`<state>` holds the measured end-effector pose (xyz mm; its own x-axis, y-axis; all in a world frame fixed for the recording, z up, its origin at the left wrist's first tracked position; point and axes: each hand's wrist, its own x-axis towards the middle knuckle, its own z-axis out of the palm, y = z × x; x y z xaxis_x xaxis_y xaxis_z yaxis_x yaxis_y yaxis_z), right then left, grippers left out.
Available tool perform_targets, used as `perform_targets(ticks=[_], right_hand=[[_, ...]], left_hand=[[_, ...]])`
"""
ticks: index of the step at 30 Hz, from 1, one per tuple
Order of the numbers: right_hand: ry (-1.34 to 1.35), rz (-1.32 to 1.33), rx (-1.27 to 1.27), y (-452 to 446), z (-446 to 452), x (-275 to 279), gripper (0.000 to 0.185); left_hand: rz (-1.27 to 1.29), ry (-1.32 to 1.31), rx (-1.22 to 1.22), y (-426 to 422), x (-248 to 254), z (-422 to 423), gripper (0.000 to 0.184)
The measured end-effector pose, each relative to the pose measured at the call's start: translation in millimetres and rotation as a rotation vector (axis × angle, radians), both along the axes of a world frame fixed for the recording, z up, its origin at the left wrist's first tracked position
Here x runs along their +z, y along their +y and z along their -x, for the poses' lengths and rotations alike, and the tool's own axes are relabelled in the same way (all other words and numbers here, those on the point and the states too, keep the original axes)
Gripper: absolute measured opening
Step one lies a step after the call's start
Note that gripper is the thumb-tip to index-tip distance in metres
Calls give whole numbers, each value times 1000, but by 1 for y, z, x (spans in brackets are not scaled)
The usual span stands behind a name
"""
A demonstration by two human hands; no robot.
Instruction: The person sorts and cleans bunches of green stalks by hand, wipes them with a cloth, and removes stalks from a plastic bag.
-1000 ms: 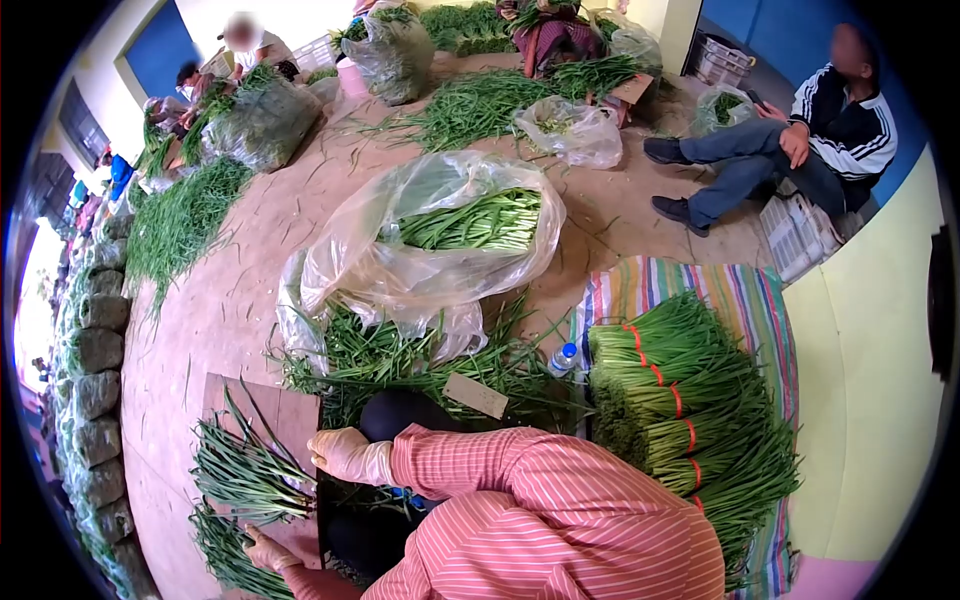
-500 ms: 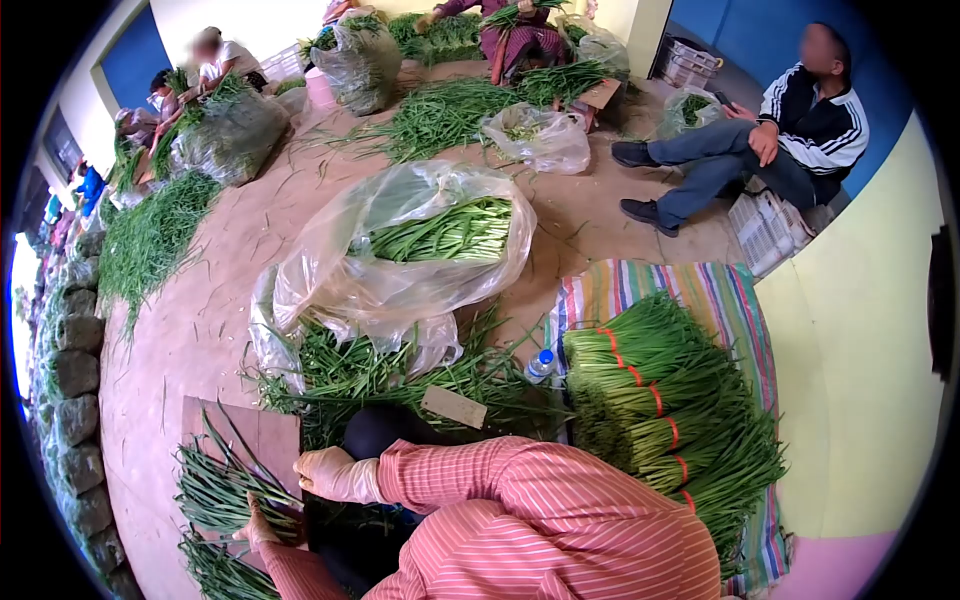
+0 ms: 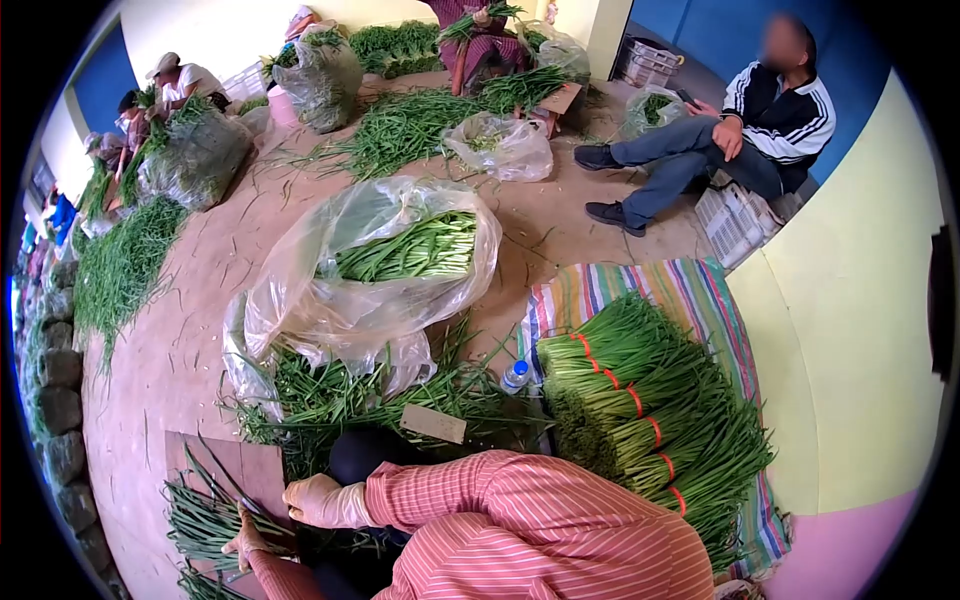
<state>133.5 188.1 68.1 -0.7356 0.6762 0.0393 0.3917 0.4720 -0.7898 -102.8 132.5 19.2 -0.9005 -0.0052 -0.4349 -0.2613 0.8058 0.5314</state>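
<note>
Loose green stalks (image 3: 200,520), like garlic chives or spring onions, lie across a brown board (image 3: 230,458) at the lower left. My left hand (image 3: 246,541) rests on the stalks with thumb and fingers spread. Beside it, at the board's right edge, my right hand (image 3: 322,501) wears a pale glove and has its fingers curled closed; what they hold, if anything, cannot be made out. More loose stalks (image 3: 330,395) are heaped just beyond my knee, with a small flat wooden piece (image 3: 433,423) on them.
On a striped sheet (image 3: 690,285) to my right lie bundles (image 3: 640,400) tied with orange bands. A blue-capped bottle (image 3: 515,377) stands beside them. Ahead is an open plastic bag (image 3: 300,290) of stalks. A seated person (image 3: 780,120) is at right; others sort greens behind.
The view has shifted, so most things appear further left. My left hand stays at the stalks with its fingers spread; my right hand remains curled. At the back, a person's raised bunch has moved.
</note>
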Motion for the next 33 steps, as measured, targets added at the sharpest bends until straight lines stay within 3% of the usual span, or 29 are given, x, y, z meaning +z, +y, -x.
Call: perform_targets(ticks=[14,20,22,26,30,32,33], right_hand=[[21,9,-20,3,-2,-4,23],[-5,-25,-18,3,1,-6,25],[-14,-20,-10,2,2,-6,25],[-1,-8,-27,1,0,-2,25],[3,-10,-23,1,2,-7,25],[12,-15,-15,1,1,-6,25],[-17,-2,-1,2,-1,-1,25]], left_hand=[[-59,3,42,-10,26,-33,118],[-36,175,47,-20,-28,41,126],[56,226,25,-14,-18,30,128],[625,291,-213,5,15,-25,126],[508,299,-140,-2,35,-49,122],[224,279,-93,-12,48,-55,118],[232,217,-39,-9,64,-59,113]])
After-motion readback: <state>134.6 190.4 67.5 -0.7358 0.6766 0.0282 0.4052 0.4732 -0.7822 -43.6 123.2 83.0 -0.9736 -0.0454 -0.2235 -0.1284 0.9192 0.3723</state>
